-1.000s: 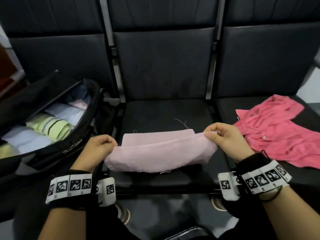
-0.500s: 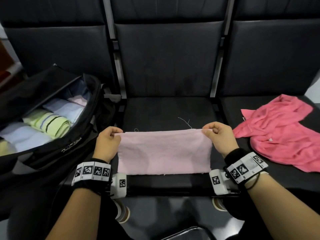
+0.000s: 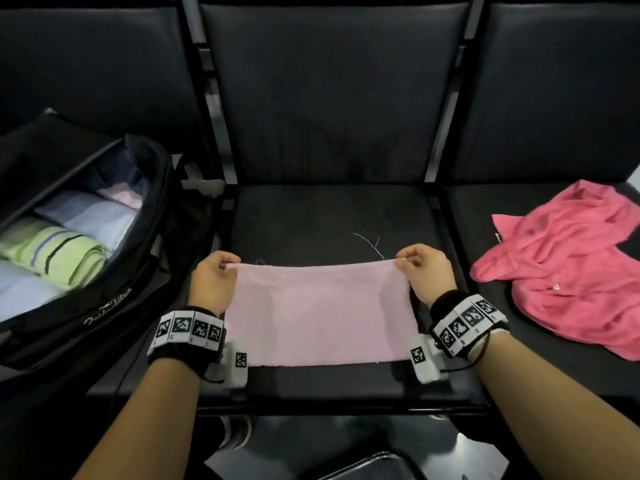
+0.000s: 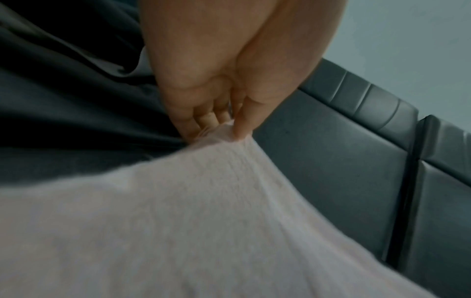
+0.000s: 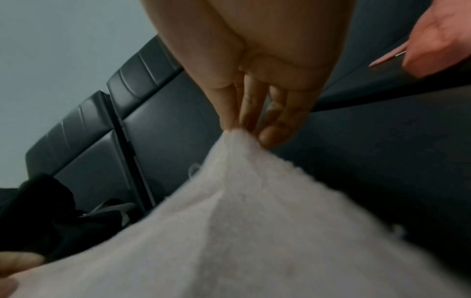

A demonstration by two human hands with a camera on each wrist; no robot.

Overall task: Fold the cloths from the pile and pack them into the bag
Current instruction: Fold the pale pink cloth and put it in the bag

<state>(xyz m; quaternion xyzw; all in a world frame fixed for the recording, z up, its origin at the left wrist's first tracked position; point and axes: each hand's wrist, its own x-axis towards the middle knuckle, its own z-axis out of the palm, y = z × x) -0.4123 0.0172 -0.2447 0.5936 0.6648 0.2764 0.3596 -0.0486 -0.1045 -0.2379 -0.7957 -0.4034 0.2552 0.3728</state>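
Observation:
A pale pink cloth [image 3: 320, 313] is stretched flat as a rectangle over the middle black seat [image 3: 311, 216]. My left hand [image 3: 216, 280] pinches its far left corner, and the left wrist view shows thumb and fingers [image 4: 239, 129] closed on the cloth [image 4: 203, 221]. My right hand [image 3: 420, 268] pinches the far right corner; the right wrist view shows the fingertips [image 5: 267, 137] gripping the cloth [image 5: 254, 231]. An open black bag [image 3: 104, 299] stands on the left seat with several folded cloths [image 3: 59, 254] inside. A crumpled bright pink cloth [image 3: 568, 268] lies on the right seat.
Black seat backs [image 3: 329, 91] rise behind the seats, with metal dividers between them. A loose thread [image 3: 370, 242] lies on the seat just beyond the cloth. The floor and a shoe [image 3: 235, 431] show below the seat's front edge.
The pale pink cloth, sagging and doubled a second ago, is now pulled taut and flat. Both hands have moved apart and slightly toward me, still pinching its far corners.

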